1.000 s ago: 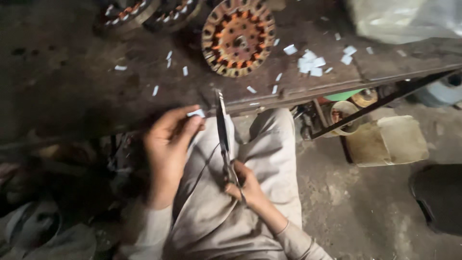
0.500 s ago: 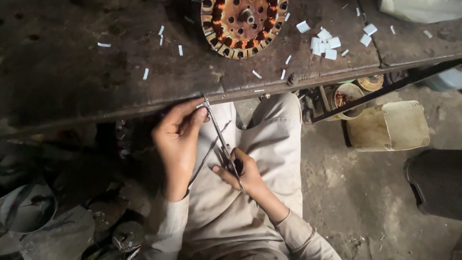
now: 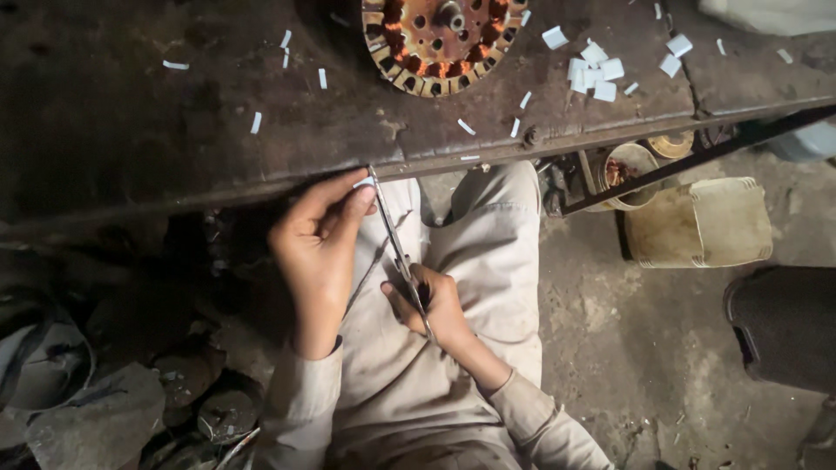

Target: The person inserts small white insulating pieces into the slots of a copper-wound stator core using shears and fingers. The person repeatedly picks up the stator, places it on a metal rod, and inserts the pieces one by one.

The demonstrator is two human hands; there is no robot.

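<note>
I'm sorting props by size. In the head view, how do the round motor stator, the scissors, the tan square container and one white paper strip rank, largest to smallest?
1. Stator, though cropped, and tan container: look alike, unranked.
2. Scissors.
3. White paper strip.

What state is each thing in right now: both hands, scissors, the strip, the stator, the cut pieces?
Left hand: pinching a small white strip at its fingertips.
Right hand: grip closed around the scissors' handles.
Scissors: blades open, tips up by the strip.
Round stator: lying flat on the workbench, untouched.
Cut white pieces: scattered loose on the bench.
Tan container: on the floor, upright.
</note>
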